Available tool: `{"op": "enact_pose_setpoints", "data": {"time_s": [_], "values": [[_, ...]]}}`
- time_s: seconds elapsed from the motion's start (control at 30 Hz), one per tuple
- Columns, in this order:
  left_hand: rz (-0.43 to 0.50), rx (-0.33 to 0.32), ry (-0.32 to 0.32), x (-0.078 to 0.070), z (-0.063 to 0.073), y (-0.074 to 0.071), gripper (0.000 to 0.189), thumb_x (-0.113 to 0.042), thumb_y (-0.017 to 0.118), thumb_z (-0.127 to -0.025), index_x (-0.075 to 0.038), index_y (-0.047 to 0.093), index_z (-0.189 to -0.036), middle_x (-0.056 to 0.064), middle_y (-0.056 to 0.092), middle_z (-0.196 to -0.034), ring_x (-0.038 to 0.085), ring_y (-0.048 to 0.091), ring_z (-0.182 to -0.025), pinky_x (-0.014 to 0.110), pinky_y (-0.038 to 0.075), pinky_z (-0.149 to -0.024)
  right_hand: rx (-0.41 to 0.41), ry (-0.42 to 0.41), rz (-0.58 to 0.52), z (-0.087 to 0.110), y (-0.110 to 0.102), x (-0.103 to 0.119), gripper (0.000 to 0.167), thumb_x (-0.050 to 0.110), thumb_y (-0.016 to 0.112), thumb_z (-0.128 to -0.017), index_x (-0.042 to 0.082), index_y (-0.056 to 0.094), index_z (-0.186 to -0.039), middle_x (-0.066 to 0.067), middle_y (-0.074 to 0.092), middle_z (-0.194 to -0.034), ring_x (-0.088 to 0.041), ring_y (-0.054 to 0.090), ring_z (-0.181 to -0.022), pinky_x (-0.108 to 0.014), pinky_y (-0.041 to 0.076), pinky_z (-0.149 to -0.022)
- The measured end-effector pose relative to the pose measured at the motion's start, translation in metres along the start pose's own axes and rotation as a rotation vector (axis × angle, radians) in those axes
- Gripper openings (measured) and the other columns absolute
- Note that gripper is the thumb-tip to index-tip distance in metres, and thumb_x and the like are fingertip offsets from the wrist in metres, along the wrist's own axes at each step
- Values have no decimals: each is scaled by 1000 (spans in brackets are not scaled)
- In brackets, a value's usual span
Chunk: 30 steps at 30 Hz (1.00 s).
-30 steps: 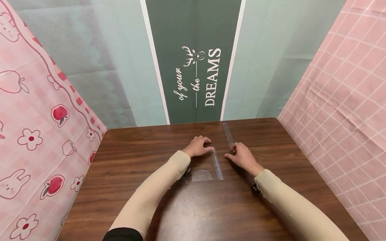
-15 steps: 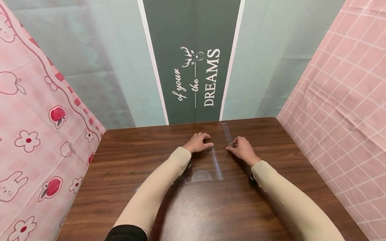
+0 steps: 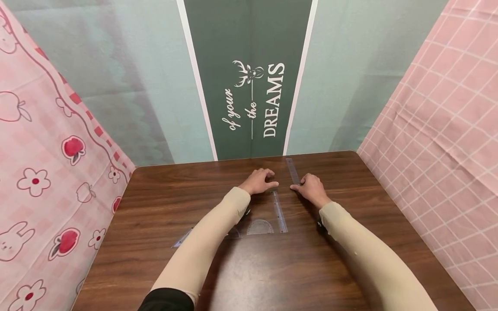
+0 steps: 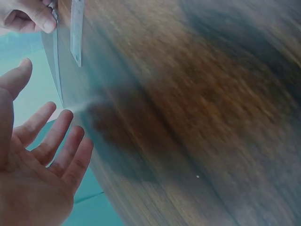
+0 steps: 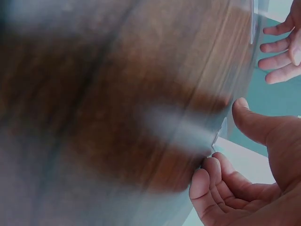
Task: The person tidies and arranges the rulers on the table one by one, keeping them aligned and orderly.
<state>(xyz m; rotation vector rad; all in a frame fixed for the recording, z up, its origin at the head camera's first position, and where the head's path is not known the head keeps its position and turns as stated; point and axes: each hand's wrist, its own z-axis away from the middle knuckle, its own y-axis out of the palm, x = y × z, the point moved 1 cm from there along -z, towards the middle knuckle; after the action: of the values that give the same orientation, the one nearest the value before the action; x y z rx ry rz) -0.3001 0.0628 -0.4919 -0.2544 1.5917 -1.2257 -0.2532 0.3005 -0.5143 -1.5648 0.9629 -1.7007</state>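
Observation:
On the table, my left hand is held with its fingers spread and apart from one another. Its thumb is just beyond the far end of a clear ruler; nothing shows in the palm in the left wrist view. My right hand is at the near end of a second clear ruler, which reaches toward the table's back edge. Its thumb and curled fingers are on either side of that end; their exact contact is partly hidden.
A clear protractor lies left of the nearer ruler. Beside it, a clear piece with a curved line is partly under my left sleeve. A blue-edged clear piece shows left of that forearm. Curtains surround the table's back and sides.
My right hand has moved slightly away from me and its thumb has come in to the far ruler's near end. The left hand has shifted a little farther forward. Both rulers look nearly unmoved.

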Motion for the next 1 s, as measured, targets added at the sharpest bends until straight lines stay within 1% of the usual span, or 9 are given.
{"op": "enact_pose_setpoints", "data": {"time_s": [0.1,0.17,0.23,0.33,0.57,0.7,0.8,0.9,1.0], "values": [[-3,1,6,-2,0,0,54,-41,68,-107,-7,60,-148,12,61,-147,32,50,-141,43,40,-119,-1,20,-9,-3,1,0,42,35,85,-95,-2,70,-81,-17,66,-89,-27,59,-78,-46,54,-78],[-8,-1,9,-3,0,0,54,-41,68,-107,-7,60,-148,12,61,-147,32,50,-140,43,40,-119,-5,19,-8,-4,0,0,42,34,84,-96,1,69,-74,-11,62,-83,-23,53,-72,-42,50,-73],[-14,-2,10,-3,-1,0,54,-42,68,-107,-8,60,-148,12,61,-147,31,50,-140,43,40,-119,-6,18,-9,-4,-1,0,41,32,84,-96,2,70,-71,-9,61,-80,-22,52,-71,-41,50,-72],[-16,-4,10,-2,-2,0,53,-40,68,-107,-8,60,-148,12,61,-147,31,50,-139,42,40,-119,-11,16,-5,-2,-2,1,38,30,83,-97,0,73,-77,-14,68,-86,-24,57,-74,-45,53,-75],[-31,-7,6,0,-2,3,53,-40,68,-107,-8,60,-147,11,62,-147,31,51,-139,42,40,-119,-9,25,3,-3,-1,0,37,30,83,-97,-1,74,-78,-15,70,-86,-27,60,-77,-48,54,-79],[-31,-1,1,0,0,2,53,-41,67,-107,-8,60,-148,11,61,-147,31,50,-140,42,40,-119,-4,38,1,-2,1,1,35,28,82,-97,-6,78,-92,-24,75,-103,-35,69,-90,-52,57,-86],[-26,0,-4,1,1,1,53,-41,67,-107,-8,59,-148,12,61,-148,31,50,-140,42,40,-119,6,51,3,-2,2,2,36,27,81,-98,-9,78,-103,-28,74,-114,-41,71,-102,-55,57,-92],[-30,0,-5,2,1,2,53,-41,67,-107,-8,60,-148,11,61,-148,31,50,-141,42,40,-119,16,60,7,0,2,4,38,26,79,-99,-11,77,-109,-29,73,-120,-45,70,-110,-57,56,-97],[-42,2,-8,3,0,3,53,-42,66,-108,-7,61,-148,11,61,-148,31,50,-141,42,40,-120,25,61,15,1,3,5,38,24,78,-100,-11,75,-113,-30,72,-122,-46,68,-114,-58,55,-99]]}}
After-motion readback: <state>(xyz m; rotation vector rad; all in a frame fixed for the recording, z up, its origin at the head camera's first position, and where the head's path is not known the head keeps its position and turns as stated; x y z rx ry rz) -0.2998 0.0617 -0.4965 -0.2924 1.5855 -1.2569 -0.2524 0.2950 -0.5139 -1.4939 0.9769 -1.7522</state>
